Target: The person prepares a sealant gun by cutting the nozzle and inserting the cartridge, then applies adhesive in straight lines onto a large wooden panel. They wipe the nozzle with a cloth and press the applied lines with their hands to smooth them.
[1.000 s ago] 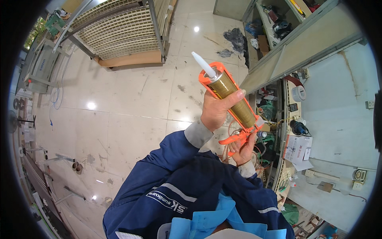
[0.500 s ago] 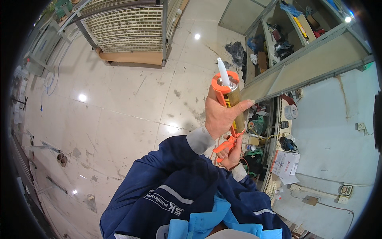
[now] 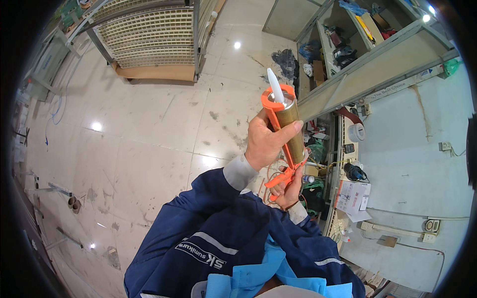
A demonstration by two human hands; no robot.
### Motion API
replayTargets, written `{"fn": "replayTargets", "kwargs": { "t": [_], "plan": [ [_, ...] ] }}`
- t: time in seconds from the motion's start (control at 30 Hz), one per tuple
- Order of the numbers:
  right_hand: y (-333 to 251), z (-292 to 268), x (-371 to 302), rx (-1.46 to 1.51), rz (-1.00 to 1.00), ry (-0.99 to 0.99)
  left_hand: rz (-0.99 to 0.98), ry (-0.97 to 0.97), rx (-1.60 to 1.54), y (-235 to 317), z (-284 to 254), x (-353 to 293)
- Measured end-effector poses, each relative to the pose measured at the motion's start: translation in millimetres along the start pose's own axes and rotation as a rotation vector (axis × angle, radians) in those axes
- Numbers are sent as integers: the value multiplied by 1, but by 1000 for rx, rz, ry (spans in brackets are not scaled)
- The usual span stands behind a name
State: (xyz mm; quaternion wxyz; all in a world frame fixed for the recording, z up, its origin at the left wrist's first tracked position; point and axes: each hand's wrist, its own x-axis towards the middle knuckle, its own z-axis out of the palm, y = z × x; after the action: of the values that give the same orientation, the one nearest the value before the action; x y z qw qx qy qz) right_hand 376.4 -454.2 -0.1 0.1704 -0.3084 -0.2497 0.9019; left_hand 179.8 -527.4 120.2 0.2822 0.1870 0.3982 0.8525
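Note:
An orange caulking gun [image 3: 270, 105] is held up in front of me, tilted with its front end away. In it lies a gold-brown sealant cartridge [image 3: 296, 141] with a white tapered nozzle [image 3: 275, 85] pointing up and slightly left. My left hand [image 3: 266, 141] is closed around the gun's cradle and the cartridge, its thumb lying across the cartridge. Lower down, my right hand [image 3: 292, 191] grips the orange handle and trigger end. Part of its fingers is hidden behind the handle.
A grey-framed shelf unit [image 3: 343, 82] with assorted items stands at the far right. Beside me, a light workbench [image 3: 405, 174] carries a tape roll, a white box [image 3: 352, 196] and a black cable bundle. A wheeled rack [image 3: 146, 39] stands far left; dark plastic [image 3: 284, 62] lies on the tiled floor.
The cartridge has turned within the gun, so its yellow label no longer shows. Both hands keep their hold, and the whole view has shifted slightly.

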Motion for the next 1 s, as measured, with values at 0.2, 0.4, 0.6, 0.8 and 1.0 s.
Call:
{"fn": "replayTargets", "kwargs": {
  "t": [0.2, 0.4, 0.6, 0.8, 1.0],
  "plan": [
    [2, 1, -4, 1, -22, -13, 15, -33, -11, 0, -4, -4],
    [6, 4, 0, 49, -14, -3, 14, -34, -88, 1, -12, -2],
    [4, 11, 4, -53, -56, -77, 147, -23, -186, -2, -29, 12],
    [-2, 41, 1, -38, -45, 1, 30, 111, -537, -19, -38, 25],
    [0, 70, -12, -372, -282, 153, -116, 188, -594, -48, -59, 62]
  ]
}}
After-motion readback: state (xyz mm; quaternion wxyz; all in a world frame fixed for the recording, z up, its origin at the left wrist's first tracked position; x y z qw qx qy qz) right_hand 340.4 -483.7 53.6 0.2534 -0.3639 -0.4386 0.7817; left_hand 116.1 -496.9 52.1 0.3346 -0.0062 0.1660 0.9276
